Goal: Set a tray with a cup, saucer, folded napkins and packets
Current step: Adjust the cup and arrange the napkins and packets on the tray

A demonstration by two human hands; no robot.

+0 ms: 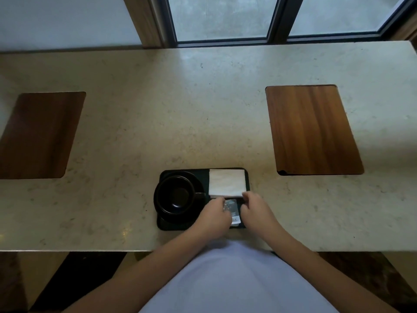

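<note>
A black tray lies near the front edge of the stone table. On its left half a black cup stands on a black saucer, handle pointing right. A white folded napkin fills the tray's far right corner. Below it lie grey and white packets. My left hand has its fingertips on the packets' left edge, fingers curled. My right hand is at their right edge, its fingertips near the napkin's front corner. The hands hide part of the packets.
Two wooden inlays sit in the stone table, one at the left, one at the right. A window runs along the far side. The table's front edge lies just below the tray.
</note>
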